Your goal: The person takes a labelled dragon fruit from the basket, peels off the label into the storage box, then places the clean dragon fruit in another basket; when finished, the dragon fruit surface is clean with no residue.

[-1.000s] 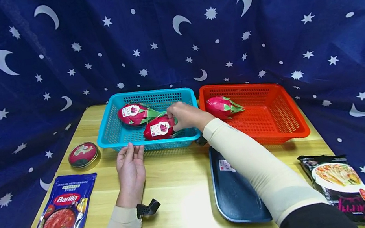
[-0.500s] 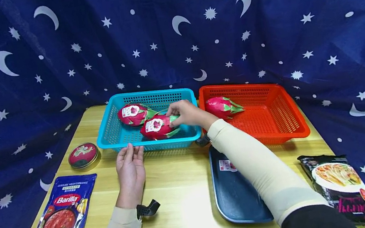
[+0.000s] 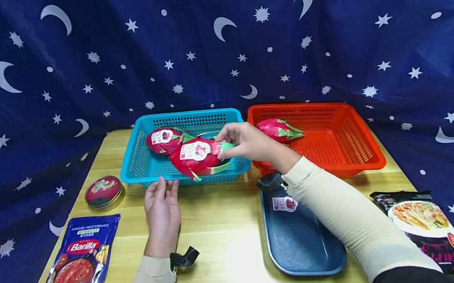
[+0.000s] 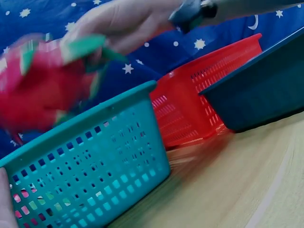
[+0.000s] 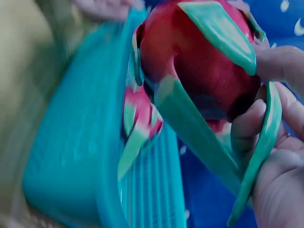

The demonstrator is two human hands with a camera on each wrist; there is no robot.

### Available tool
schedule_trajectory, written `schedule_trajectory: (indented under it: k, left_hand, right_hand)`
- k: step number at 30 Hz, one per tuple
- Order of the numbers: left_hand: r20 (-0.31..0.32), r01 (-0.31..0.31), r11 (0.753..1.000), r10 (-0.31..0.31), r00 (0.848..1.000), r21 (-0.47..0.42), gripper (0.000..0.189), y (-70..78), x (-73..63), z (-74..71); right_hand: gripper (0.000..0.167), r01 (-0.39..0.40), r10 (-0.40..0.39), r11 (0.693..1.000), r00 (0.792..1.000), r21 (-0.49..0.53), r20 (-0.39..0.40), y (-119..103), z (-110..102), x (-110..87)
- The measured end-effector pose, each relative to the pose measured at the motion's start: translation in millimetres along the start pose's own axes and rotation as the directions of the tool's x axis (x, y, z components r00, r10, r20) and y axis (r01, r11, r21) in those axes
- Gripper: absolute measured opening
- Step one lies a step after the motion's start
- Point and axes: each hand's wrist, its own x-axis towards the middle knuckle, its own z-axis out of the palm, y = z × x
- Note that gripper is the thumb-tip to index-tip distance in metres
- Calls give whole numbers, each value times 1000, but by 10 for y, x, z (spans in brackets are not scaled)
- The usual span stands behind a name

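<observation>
My right hand [image 3: 249, 144] grips a pink-red dragon fruit [image 3: 198, 155] by its green-tipped end, holding it over the front rim of the turquoise basket [image 3: 205, 115]. The fruit carries a white label and lies sideways, its green scales near my fingers in the right wrist view. A second labelled dragon fruit [image 3: 164, 139] rests inside this basket at the left. With palm turned up, my left hand [image 3: 164, 213] touches the basket's front rim with its fingertips. The left wrist view shows the held dragon fruit [image 4: 45, 90] raised above the basket's rim.
A red basket [image 3: 356, 141] with another dragon fruit [image 3: 276, 129] stands at the right. Before it is a dark blue tray [image 3: 302, 253] with a loose sticker [image 3: 285, 204]. A round tin [image 3: 103, 193], a Barilla pouch [image 3: 83, 253] and a black noodle packet [image 3: 423, 224] lie toward the table sides.
My right hand has lifted the dragon fruit from the turquoise basket and brought it toward me, over the front rim. The left hand has stayed at the rim.
</observation>
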Motion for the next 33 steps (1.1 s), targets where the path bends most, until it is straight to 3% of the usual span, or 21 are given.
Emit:
schedule_trajectory:
  k: [6,11,17,20,23,26,28,29,31,32,33]
  left_hand:
    - [-14,19,998,-18,1000,55,14,14,-1,-21]
    - [-30,62,995,-60,998,74,21,53,-11,-42]
    - [31,121,989,-124,992,88,7,183,45,-84]
    - [77,136,974,-152,985,182,5,213,53,-136]
    - [121,146,937,-193,974,318,9,182,15,-199]
    - [167,164,887,-257,952,431,14,109,-72,-245]
    - [227,138,851,-286,931,506,24,66,-148,-272]
    - [273,98,838,-283,919,537,29,47,-189,-283]
    - [391,-48,802,-237,889,596,40,25,-267,-311]
    - [456,-143,775,-202,867,616,42,18,-307,-325]
    - [524,-244,740,-169,835,627,41,13,-345,-341]
  right_hand:
    - [31,34,-44,983,998,183,51,-178,226,-323]
    - [32,-28,-14,969,985,244,170,-208,405,-559]
    - [31,-85,56,992,954,89,295,-98,555,-737]
    - [31,-83,74,996,944,15,320,-12,603,-780]
    - [31,-88,91,996,942,-21,323,59,624,-807]
    - [31,-106,109,994,945,-26,307,118,621,-825]
    - [31,-117,129,992,949,-56,288,133,610,-834]
    - [31,-111,133,989,952,-92,277,136,603,-837]
    - [32,-89,139,977,955,-196,262,131,595,-836]
    - [33,-69,137,964,957,-257,254,123,591,-834]
    - [33,-50,133,948,960,-316,248,116,589,-829]
